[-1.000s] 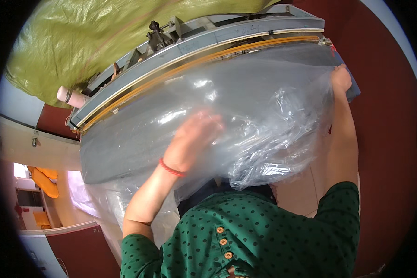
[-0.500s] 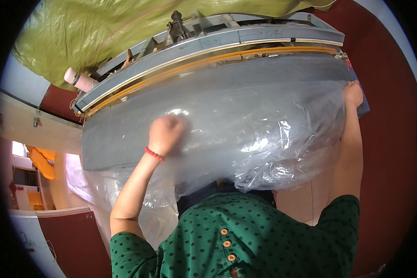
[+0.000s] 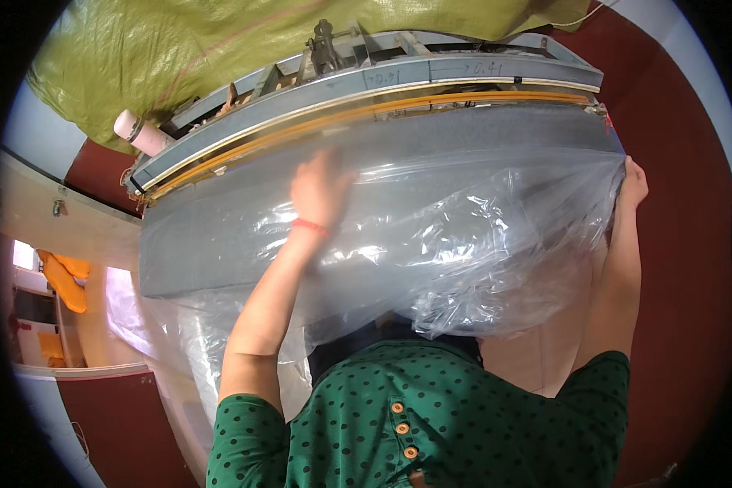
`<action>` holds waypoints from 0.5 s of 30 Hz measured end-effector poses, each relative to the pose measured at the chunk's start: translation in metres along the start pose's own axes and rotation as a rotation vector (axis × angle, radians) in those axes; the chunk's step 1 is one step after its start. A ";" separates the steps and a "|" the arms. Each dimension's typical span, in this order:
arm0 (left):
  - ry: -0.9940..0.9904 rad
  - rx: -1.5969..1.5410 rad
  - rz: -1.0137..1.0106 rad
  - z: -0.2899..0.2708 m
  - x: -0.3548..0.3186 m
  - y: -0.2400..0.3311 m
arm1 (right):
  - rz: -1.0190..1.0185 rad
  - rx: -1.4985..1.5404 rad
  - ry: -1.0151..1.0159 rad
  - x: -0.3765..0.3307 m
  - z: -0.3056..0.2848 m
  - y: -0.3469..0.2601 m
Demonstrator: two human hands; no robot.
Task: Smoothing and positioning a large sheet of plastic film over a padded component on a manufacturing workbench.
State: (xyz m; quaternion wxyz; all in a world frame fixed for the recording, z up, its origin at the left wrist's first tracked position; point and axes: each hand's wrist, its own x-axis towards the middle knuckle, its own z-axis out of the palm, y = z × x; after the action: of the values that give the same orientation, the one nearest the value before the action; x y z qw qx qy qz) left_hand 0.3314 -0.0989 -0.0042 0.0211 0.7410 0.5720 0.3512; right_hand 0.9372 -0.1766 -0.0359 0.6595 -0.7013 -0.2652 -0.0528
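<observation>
We note the left hand [image 3: 319, 191] reaching up, fingers spread flat on the clear plastic bag [image 3: 464, 244] over the grey bed [image 3: 220, 236]. Right hand [image 3: 633, 183] pinches the bag's right edge.

A large clear plastic bag [image 3: 464, 244] lies spread across the grey padded bed [image 3: 220, 244] of a long sealing machine [image 3: 398, 77]. The left hand [image 3: 321, 191] rests flat on the plastic near the middle of the bed, fingers pointing toward the yellow sealing strip [image 3: 366, 114]; a red band circles its wrist. The right hand [image 3: 633, 183] holds the bag's edge at the bed's right end. A green tarpaulin [image 3: 138, 57] lies behind the machine. A white roll [image 3: 138, 132] sits at the machine's left end.
</observation>
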 end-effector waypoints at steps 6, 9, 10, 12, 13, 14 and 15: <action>0.001 -0.054 0.137 0.000 0.001 -0.023 | 0.090 0.264 -0.050 0.009 -0.030 -0.022; 0.120 -0.527 -0.088 -0.003 0.007 -0.021 | 0.064 0.243 -0.005 0.008 -0.016 -0.052; 0.214 -0.660 -0.213 -0.010 0.012 -0.028 | 0.064 0.295 0.018 -0.004 0.003 -0.073; 0.305 -0.998 -0.479 -0.023 0.026 -0.057 | -0.047 0.182 -0.020 -0.051 0.045 -0.116; 0.311 -1.193 -0.621 -0.035 0.032 -0.077 | -0.172 -0.097 0.020 -0.084 0.070 -0.148; 0.318 -1.016 -0.587 -0.036 0.038 -0.102 | -0.419 -0.189 0.021 -0.085 0.087 -0.130; 0.337 -0.830 -0.553 -0.034 0.042 -0.134 | -0.394 -0.174 -0.127 -0.087 0.113 -0.107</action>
State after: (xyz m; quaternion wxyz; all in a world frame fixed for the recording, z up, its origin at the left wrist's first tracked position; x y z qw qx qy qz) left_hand 0.2050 -0.0288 -0.0154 0.3125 0.4247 0.5543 0.6440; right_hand 0.7847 -0.0964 0.0089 0.5555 -0.6922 -0.4325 -0.1588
